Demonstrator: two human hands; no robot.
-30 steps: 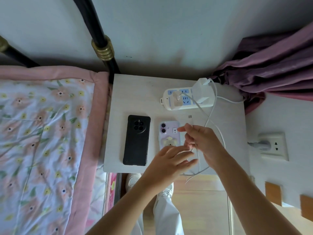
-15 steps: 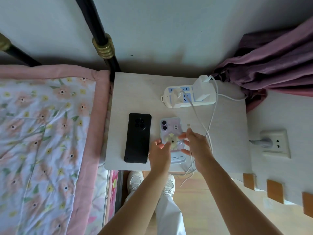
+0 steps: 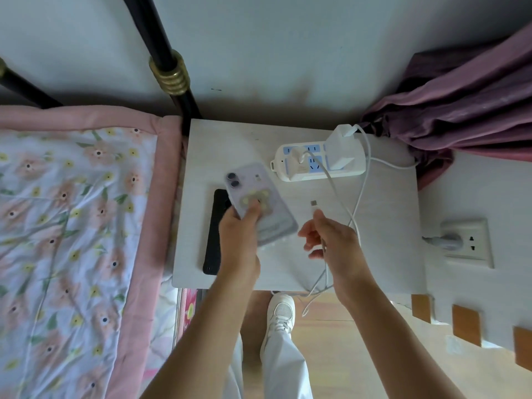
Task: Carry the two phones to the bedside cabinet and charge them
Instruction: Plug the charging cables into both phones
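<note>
My left hand (image 3: 240, 243) grips a lilac phone (image 3: 259, 201) with a flower grip on its back, lifted and tilted above the white bedside cabinet (image 3: 383, 226). Beneath it a black phone (image 3: 214, 234) lies face down on the cabinet, partly hidden by my hand and the lilac phone. My right hand (image 3: 331, 240) pinches a white charging cable (image 3: 315, 208) just behind its plug, which points toward the wall. The cable runs to a white power strip (image 3: 319, 165) at the cabinet's back, where a white charger block (image 3: 342, 148) and a smaller adapter are plugged in.
A bed with a floral quilt (image 3: 72, 240) and pink border lies at the left, with a black bed post (image 3: 169, 70) at the wall. Purple curtain fabric (image 3: 460, 110) bunches at the back right. A wall socket (image 3: 466, 243) with a grey plug sits right of the cabinet.
My left hand has taken hold of the lilac phone and lifted it up and to the left, over the black phone. My right hand still holds the cable plug.
</note>
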